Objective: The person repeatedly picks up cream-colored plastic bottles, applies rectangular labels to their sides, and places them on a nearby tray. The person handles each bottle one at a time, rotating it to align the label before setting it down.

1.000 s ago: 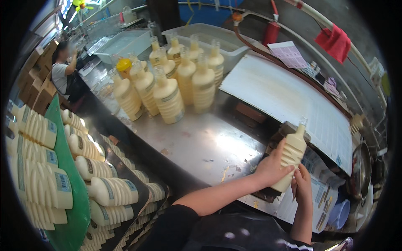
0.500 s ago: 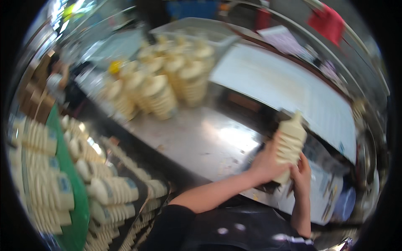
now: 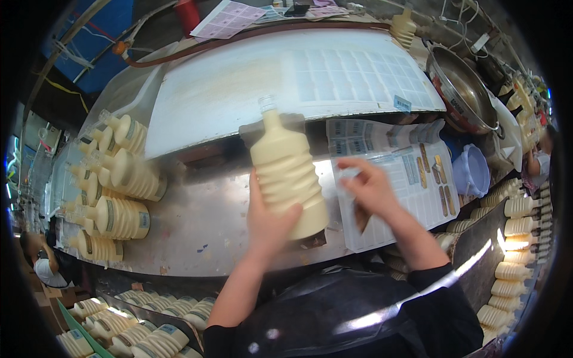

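Observation:
My left hand [image 3: 265,218] is wrapped round the lower left side of a cream ribbed bottle [image 3: 286,173] with a clear neck. The bottle leans back over a dark block [image 3: 253,128] at the edge of the white board, its neck pointing away from me. To its right, my right hand [image 3: 373,190] is raised over the label sheets [image 3: 382,230], fingers curled and somewhat blurred. A flat brown scraper-like piece [image 3: 361,218] juts from under its palm. Several brown strips [image 3: 424,167] lie on the sheets beside it.
Several cream bottles [image 3: 122,218] stand on the metal table [image 3: 206,238] at left. Beyond lies a white board [image 3: 227,89] with a label sheet on it. A lilac basin [image 3: 471,173] and large metal pan [image 3: 462,86] are at right. Crated bottles [image 3: 158,343] fill the near left.
The view has swung to the right. My right hand has come off the bottle and moved over the label sheets; my left hand still holds the bottle.

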`<state>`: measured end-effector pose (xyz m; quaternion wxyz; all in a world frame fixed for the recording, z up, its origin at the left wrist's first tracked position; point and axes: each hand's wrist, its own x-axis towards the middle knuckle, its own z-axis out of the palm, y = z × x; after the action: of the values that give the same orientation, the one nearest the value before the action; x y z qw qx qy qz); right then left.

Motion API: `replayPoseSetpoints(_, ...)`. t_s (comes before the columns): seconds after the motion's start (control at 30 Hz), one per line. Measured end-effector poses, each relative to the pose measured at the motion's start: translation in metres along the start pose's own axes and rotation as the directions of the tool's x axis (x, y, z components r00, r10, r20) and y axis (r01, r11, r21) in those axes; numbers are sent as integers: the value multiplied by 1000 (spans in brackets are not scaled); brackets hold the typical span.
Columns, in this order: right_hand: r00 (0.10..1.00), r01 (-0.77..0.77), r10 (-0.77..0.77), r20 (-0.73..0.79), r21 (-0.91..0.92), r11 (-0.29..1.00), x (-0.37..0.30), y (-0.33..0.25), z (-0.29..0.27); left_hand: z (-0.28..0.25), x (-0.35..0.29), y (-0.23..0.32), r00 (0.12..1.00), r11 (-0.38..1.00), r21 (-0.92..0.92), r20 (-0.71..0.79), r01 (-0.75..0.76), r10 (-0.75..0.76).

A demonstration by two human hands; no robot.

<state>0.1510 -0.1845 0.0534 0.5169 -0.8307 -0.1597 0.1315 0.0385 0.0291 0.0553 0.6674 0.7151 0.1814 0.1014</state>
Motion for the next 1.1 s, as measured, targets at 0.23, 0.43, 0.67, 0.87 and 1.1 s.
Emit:
replayPoseSetpoints(0.23, 678, 1, -176, -714, -239, 971, 77, 53, -303, 1, 0, -8, 1000, 1000, 9, -10, -7, 7)
replayPoseSetpoints(0.43, 718, -479, -316, -621, -769, 424, 125, 101, -442, -1, 1, -20, 998, 997, -40, -7, -66, 66)
replayPoseSetpoints(0.67, 865, -462, 310, -395, -386, 799, 143, 149, -464, -1, -2, -27, 996, 994, -69, -6, -88, 87)
replayPoseSetpoints(0.87, 814, -435, 432, -390, 85, 897, 143, 158, -509, -1, 0, -26, 994, 991, -84, 12, -103, 104)
replayPoseSetpoints(1.1, 822, -333, 341, -455, 102, 937, 129, 97, -461, 0, -1, -23, 996, 993, -78, -12, -89, 88)
